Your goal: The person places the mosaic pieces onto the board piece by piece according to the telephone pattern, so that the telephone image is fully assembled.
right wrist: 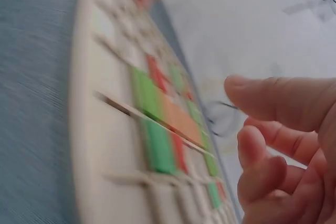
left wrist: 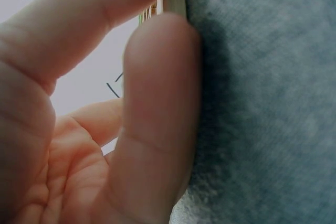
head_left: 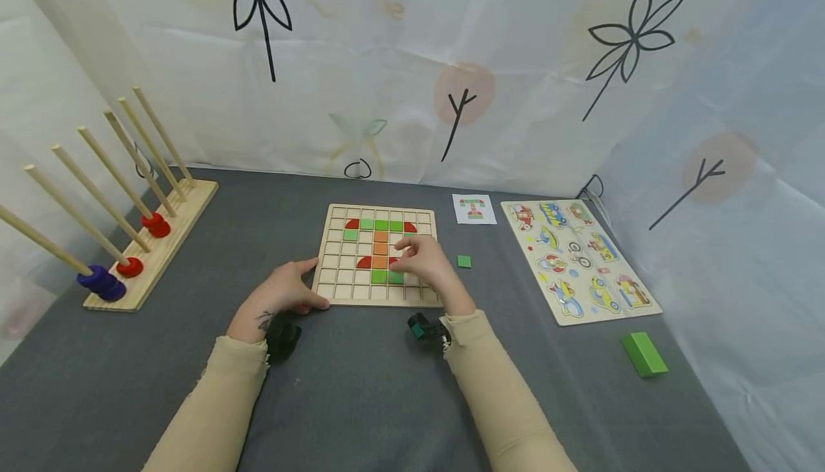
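Note:
A wooden grid board lies on the grey cloth, with green, orange and red tiles set in its cells. My left hand rests at the board's near left corner, index finger along the left side and thumb at the front edge. Over the right part of the board hovers my right hand, fingers loosely bent. In the right wrist view, its thumb and fingers stand apart with nothing between them, beside a green tile. The hand partly hides a red tile.
Right of the board lies a loose green tile, with a small pattern card behind it. Farther right are a picture puzzle board and a green block. A peg stand with red and blue rings stands at left.

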Demonstrator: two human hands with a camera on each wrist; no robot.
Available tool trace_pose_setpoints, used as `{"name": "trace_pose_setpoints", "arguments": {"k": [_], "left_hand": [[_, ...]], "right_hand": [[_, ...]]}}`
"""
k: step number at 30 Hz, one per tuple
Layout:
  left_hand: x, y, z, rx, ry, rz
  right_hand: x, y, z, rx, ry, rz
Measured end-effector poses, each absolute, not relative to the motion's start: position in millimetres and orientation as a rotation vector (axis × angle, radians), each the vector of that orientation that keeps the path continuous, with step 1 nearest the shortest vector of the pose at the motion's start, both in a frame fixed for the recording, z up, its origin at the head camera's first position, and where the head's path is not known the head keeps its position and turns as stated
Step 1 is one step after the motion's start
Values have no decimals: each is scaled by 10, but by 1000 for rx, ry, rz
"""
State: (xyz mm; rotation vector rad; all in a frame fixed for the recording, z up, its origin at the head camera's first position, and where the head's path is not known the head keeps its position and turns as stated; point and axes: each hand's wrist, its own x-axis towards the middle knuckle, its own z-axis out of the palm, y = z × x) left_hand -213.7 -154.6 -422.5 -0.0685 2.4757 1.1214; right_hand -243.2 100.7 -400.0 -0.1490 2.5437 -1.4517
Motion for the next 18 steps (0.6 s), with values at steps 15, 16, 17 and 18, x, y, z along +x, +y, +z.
{"name": "trace_pose_setpoints", "arguments": {"k": [15, 16, 17, 18], "left_hand": [[-2133, -1529, -4209, -86, 2486, 1094], [-2133, -1528, -4209, -90, 2485, 1094], [-2134, -1527, -4210, -89, 2484, 1094], [-2136, -1526, -4210, -89, 2484, 1094]], "right_hand": [[-2617, 1994, -4083, 199, 2573, -1467], [-2619, 2020, -4105, 227, 2584, -1438], [-2623, 2041, -4125, 257, 2591, -1415], [-2623, 2056, -4138, 282, 2600, -1390]]}}
